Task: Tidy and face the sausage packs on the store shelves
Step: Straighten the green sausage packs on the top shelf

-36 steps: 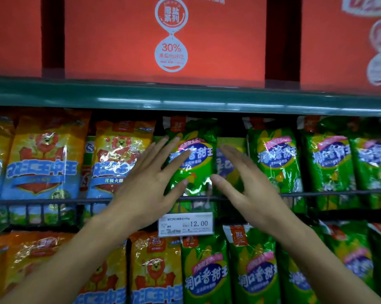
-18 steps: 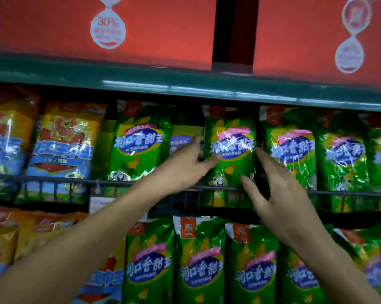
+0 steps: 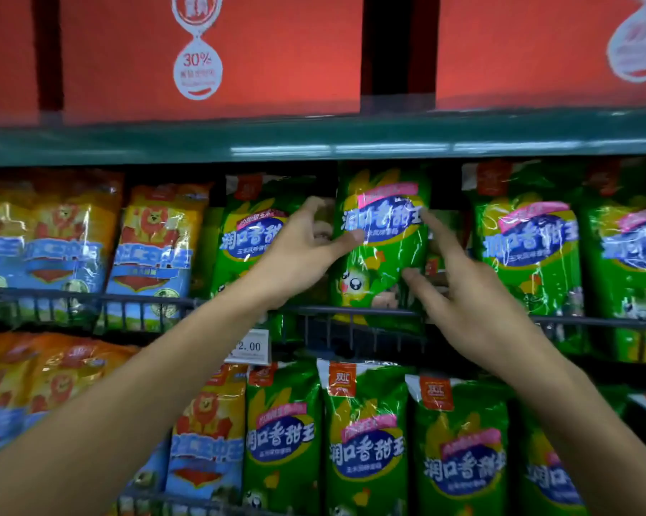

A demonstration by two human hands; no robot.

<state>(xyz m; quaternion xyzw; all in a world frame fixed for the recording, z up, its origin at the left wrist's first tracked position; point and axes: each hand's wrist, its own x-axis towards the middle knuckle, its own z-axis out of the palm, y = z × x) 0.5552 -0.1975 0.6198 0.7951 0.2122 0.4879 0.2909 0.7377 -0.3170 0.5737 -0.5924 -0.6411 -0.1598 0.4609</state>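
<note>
A green sausage pack [image 3: 383,251] stands upright on the middle shelf, behind the wire rail [image 3: 351,311]. My left hand [image 3: 299,251] grips its left edge, thumb across the front and fingers curled behind. My right hand [image 3: 463,292] holds its right edge, with the index finger up along the side and the thumb pressing the lower front. More green packs [image 3: 526,247] stand to the right, and another [image 3: 251,236] to the left is partly hidden by my left hand. Orange and blue packs [image 3: 154,247] fill the left side.
A green shelf edge [image 3: 314,139] runs above, with red boxes [image 3: 210,50] on top. A price tag [image 3: 249,346] hangs on the rail. The lower shelf holds green packs [image 3: 362,441] and orange ones [image 3: 206,441].
Both hands have moved right from the pack near the price tag and closed on the sides of the neighbouring green pack. The view shifted with them.
</note>
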